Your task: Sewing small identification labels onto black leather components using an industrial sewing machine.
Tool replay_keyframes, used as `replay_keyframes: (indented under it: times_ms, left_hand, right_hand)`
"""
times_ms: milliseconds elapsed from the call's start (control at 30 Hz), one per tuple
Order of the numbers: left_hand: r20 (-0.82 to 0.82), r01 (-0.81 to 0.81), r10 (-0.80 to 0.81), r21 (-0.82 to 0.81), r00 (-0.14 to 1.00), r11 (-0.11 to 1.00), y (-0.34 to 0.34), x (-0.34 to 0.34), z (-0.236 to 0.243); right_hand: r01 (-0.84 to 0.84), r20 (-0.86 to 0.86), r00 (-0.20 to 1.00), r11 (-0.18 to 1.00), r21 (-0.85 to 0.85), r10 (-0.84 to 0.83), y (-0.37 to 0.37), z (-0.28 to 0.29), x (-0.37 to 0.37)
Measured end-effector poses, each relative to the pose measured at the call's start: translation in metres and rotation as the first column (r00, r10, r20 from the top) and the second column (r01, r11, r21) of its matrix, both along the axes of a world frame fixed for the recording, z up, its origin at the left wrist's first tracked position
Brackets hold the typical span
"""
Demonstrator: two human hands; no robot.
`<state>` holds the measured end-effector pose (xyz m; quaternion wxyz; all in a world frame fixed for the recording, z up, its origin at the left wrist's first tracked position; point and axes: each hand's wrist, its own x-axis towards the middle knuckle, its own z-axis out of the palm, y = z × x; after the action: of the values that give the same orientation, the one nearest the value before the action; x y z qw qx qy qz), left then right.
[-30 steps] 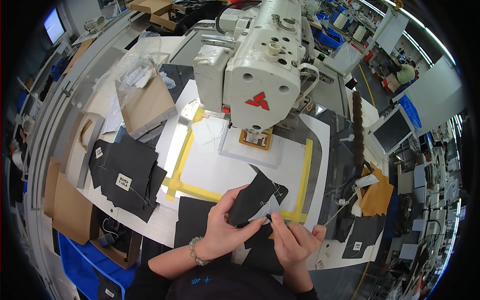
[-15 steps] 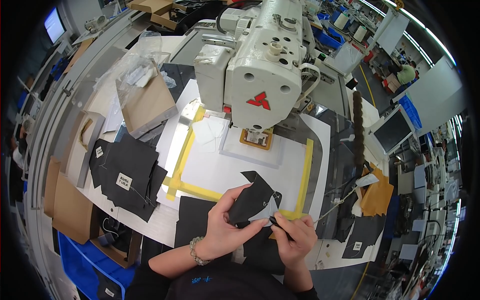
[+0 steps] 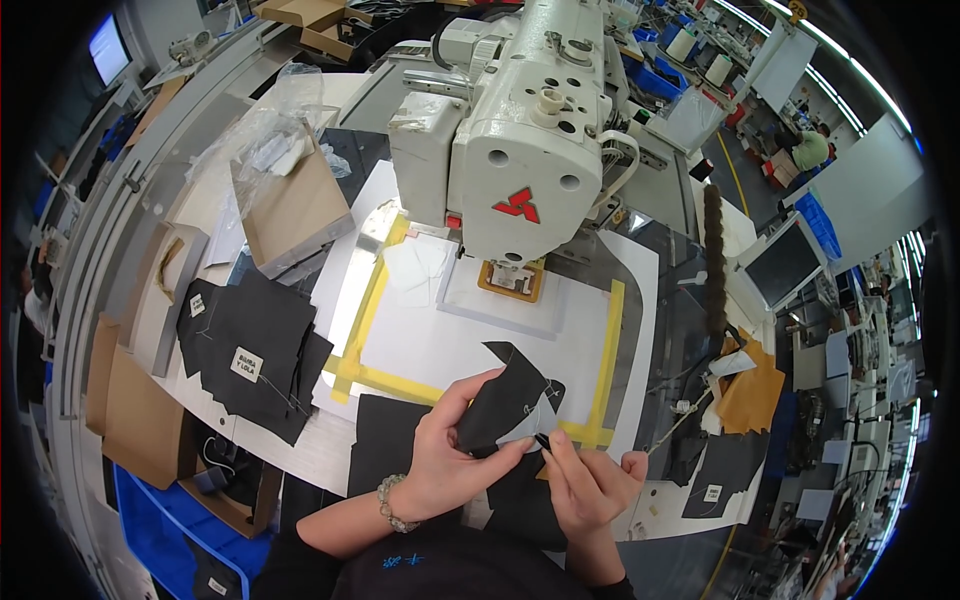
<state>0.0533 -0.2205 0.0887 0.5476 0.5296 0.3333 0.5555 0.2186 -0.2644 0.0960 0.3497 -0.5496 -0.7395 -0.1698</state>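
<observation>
**One black piece in hand, its grey backing partly attached**

The left hand point(image 3: 447, 470) holds a black fabric piece point(image 3: 495, 405) above the near edge of the counter point(image 3: 325, 455), thumb on one side and fingers beneath, the far corner curling up. A light grey backing point(image 3: 520, 428) lies against the face turned up, and pale threads point(image 3: 552, 388) show beside it. The right hand point(image 3: 592, 490) is narrowed to a pinch at the backing's edge, where a small dark tip point(image 3: 543, 440) shows; whether that is a tool or a bit of fabric, I cannot tell.

This piece looks unfinished: the backing is still on it and the threads are uncut. Its other face is hidden, so whether it bears a label cannot be told.

Elsewhere, labelling looks done on what shows. The black fabric stack point(image 3: 265, 315) on the left has a white label point(image 3: 246, 364) on top, though loose thread trails there too, which suggests trimming is left. A labelled black panel point(image 3: 738, 462) lies on the right. Under the sewing machine point(image 3: 530, 130), the amber-framed clamp point(image 3: 512, 293) stands over a clear plate point(image 3: 470, 310), with no black fabric visible beneath it.
</observation>
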Motion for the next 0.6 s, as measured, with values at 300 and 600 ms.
replay_keyframes:
  times_ms: [300, 600]
  left_hand:
    - [-0.055, 0.034, -0.034, 0.009, 0.998, 0.999, -0.0012, -0.0009, 0.0016]
    - [0.101, 0.060, -0.051, -0.082, 0.994, 0.995, 0.0058, -0.0024, -0.0041]
  right_hand:
    - [-0.005, 0.059, 0.998, 1.000, -0.014, 0.005, 0.0006, 0.0015, 0.0019]
    - [-0.095, -0.271, 0.960, 0.991, -0.099, 0.065, 0.0046, -0.0006, 0.0066]
